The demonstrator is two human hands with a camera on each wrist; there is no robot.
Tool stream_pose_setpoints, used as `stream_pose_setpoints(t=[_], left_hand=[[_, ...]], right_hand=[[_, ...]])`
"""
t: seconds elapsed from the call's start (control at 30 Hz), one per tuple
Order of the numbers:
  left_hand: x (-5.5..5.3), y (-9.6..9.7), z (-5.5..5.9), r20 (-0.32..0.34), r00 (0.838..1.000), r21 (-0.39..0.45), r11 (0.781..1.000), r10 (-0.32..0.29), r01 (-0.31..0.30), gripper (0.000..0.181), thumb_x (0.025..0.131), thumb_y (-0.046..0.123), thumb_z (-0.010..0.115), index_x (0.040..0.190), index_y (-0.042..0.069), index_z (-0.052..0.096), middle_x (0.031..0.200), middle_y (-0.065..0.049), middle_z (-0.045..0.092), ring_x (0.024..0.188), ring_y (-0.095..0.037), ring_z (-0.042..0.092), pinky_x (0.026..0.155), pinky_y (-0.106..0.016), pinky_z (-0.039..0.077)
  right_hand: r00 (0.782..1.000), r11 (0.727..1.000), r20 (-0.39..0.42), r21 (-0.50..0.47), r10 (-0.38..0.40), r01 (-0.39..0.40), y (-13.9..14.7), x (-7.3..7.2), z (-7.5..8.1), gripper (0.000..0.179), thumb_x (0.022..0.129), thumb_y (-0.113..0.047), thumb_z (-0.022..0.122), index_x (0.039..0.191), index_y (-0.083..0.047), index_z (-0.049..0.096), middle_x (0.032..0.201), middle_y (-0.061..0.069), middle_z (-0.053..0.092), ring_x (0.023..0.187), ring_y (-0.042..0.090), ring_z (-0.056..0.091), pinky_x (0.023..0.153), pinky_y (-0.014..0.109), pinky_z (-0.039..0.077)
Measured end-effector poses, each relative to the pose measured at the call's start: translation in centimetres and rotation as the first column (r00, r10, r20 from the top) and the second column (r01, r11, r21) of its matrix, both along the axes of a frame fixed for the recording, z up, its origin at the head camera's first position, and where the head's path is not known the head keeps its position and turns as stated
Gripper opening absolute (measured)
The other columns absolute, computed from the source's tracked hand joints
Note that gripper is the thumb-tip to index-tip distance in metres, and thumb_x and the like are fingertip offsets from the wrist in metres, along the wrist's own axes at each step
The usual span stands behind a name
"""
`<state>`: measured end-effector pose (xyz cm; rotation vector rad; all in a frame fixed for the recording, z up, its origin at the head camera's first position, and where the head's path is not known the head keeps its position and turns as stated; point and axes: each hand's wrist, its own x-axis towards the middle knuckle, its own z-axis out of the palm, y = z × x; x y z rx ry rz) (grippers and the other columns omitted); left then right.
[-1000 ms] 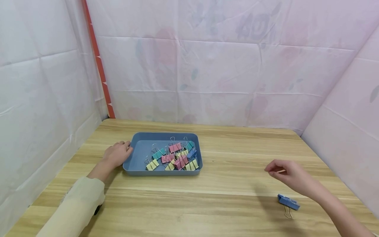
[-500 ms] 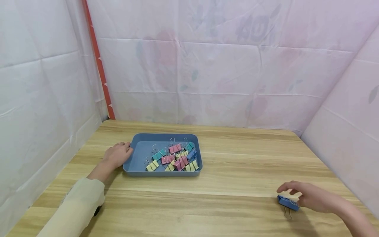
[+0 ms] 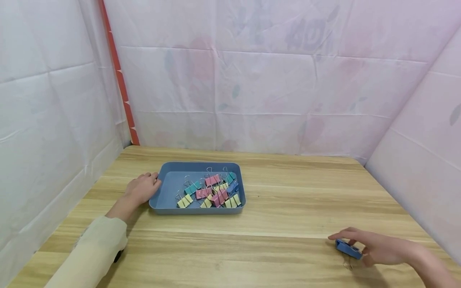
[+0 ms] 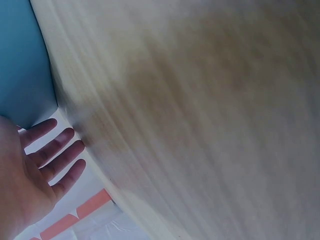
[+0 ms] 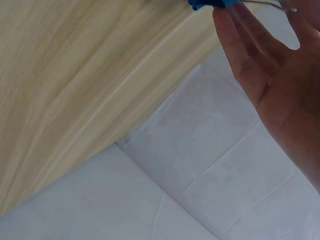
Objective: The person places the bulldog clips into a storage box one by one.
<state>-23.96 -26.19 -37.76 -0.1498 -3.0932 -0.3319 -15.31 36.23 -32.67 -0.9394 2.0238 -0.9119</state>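
A blue binder clip [image 3: 348, 249] is at the right front of the table, its wire handle blurred below it. My right hand [image 3: 383, 247] holds it between thumb and fingers; in the right wrist view the clip [image 5: 215, 3] shows only at the top edge, against the fingertips. At the tray's left end, my left hand [image 3: 141, 188] rests with its fingers by the rim. The left wrist view shows those fingers [image 4: 62, 159] straight and spread beside the tray's wall [image 4: 25, 60]. The blue-grey tray [image 3: 169, 211] holds several pink, yellow, teal and blue binder clips [image 3: 212, 180].
The wood-grain table [image 3: 288, 224] is enclosed by pale printed cloth walls [image 3: 259, 88] at the back and sides. A red strip [image 3: 120, 80] runs down the back left corner.
My right hand has come down and toward me from above the table onto the loose blue binder clip, which has shifted slightly left. The left hand and the tray have stayed put.
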Motion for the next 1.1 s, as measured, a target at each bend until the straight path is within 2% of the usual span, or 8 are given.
stream_pose_setpoints(t=[0.17, 0.3, 0.43, 0.57, 0.77, 0.9, 1.0, 1.1], left_hand=[[0.0, -0.1, 0.0, -0.004, 1.000, 0.000, 1.000, -0.005, 0.005, 0.052, 0.095, 0.027, 0.030, 0.130, -0.009, 0.044, 0.127, -0.029, 0.044, 0.116, -0.044, 0.041, 0.091, -0.055, 0.035], [0.1, -0.1, 0.0, 0.000, 1.000, 0.002, 1.000, -0.007, 0.007, 0.053, 0.095, 0.028, 0.030, 0.130, -0.009, 0.044, 0.128, -0.030, 0.044, 0.116, -0.045, 0.041, 0.092, -0.055, 0.034], [0.1, -0.1, 0.1, -0.002, 1.000, 0.005, 1.000, -0.003, 0.003, 0.052, 0.095, 0.027, 0.030, 0.130, -0.009, 0.044, 0.127, -0.030, 0.044, 0.116, -0.045, 0.041, 0.092, -0.055, 0.035], [0.1, 0.0, 0.1, -0.002, 1.000, 0.001, 1.000, -0.004, 0.004, 0.052, 0.095, 0.027, 0.030, 0.130, -0.009, 0.044, 0.127, -0.030, 0.044, 0.115, -0.044, 0.042, 0.091, -0.054, 0.035], [0.0, -0.1, 0.1, 0.001, 1.000, -0.002, 1.000, -0.002, 0.002, 0.052, 0.096, 0.027, 0.030, 0.130, -0.009, 0.044, 0.127, -0.030, 0.044, 0.115, -0.044, 0.042, 0.091, -0.055, 0.035], [-0.1, -0.1, 0.2, -0.001, 1.000, -0.002, 1.000, -0.002, 0.002, 0.052, 0.096, 0.027, 0.030, 0.130, -0.009, 0.044, 0.127, -0.030, 0.044, 0.115, -0.045, 0.042, 0.091, -0.055, 0.035], [0.0, 0.0, 0.3, -0.001, 1.000, -0.005, 1.000, -0.007, 0.007, 0.051, 0.095, 0.027, 0.030, 0.130, -0.009, 0.044, 0.127, -0.030, 0.045, 0.114, -0.045, 0.042, 0.091, -0.054, 0.035], [0.1, 0.0, 0.2, -0.001, 1.000, -0.005, 1.000, -0.006, 0.006, 0.051, 0.095, 0.026, 0.031, 0.130, -0.009, 0.044, 0.126, -0.030, 0.045, 0.114, -0.044, 0.043, 0.091, -0.054, 0.036]], right_hand=[[0.975, 0.996, -0.213, 0.050, -0.057, 0.069, -0.5, -0.3, -0.5, 0.057, 0.076, 0.011, 0.059, 0.128, -0.012, 0.052, 0.117, 0.002, 0.049, 0.094, 0.005, 0.050, 0.065, 0.026, 0.046], [0.951, 0.987, -0.292, 0.088, -0.103, 0.134, -1.2, -0.7, -0.7, 0.038, 0.081, 0.004, 0.061, 0.118, -0.004, 0.057, 0.108, 0.010, 0.055, 0.082, 0.006, 0.054, 0.059, 0.026, 0.047], [0.936, 0.975, -0.321, 0.120, -0.142, 0.189, -2.2, -1.2, -0.7, 0.033, 0.081, -0.002, 0.064, 0.113, 0.005, 0.057, 0.104, 0.016, 0.056, 0.076, 0.008, 0.056, 0.058, 0.026, 0.048], [0.910, 0.944, -0.358, 0.168, -0.211, 0.285, -3.2, -1.7, -0.8, 0.031, 0.082, -0.008, 0.066, 0.108, 0.006, 0.058, 0.097, 0.014, 0.057, 0.069, 0.009, 0.057, 0.055, 0.027, 0.047], [0.851, 0.899, -0.456, 0.208, -0.260, 0.386, -4.2, -2.2, -0.9, 0.030, 0.084, -0.022, 0.066, 0.103, 0.001, 0.059, 0.082, 0.004, 0.057, 0.058, 0.007, 0.052, 0.048, 0.026, 0.043], [0.869, 0.908, -0.427, 0.209, -0.249, 0.362, -4.0, -2.4, -0.7, 0.031, 0.085, -0.021, 0.065, 0.104, 0.003, 0.057, 0.084, 0.004, 0.057, 0.061, 0.008, 0.052, 0.050, 0.026, 0.044], [0.896, 0.937, -0.390, 0.179, -0.213, 0.301, -3.5, -2.7, -0.5, 0.030, 0.083, -0.014, 0.066, 0.105, 0.005, 0.057, 0.092, 0.006, 0.058, 0.070, 0.011, 0.057, 0.057, 0.027, 0.046], [0.899, 0.965, -0.406, 0.126, -0.162, 0.230, -3.0, -2.9, -0.8, 0.025, 0.081, -0.008, 0.067, 0.103, 0.003, 0.059, 0.093, 0.004, 0.059, 0.077, 0.012, 0.060, 0.063, 0.028, 0.049]])
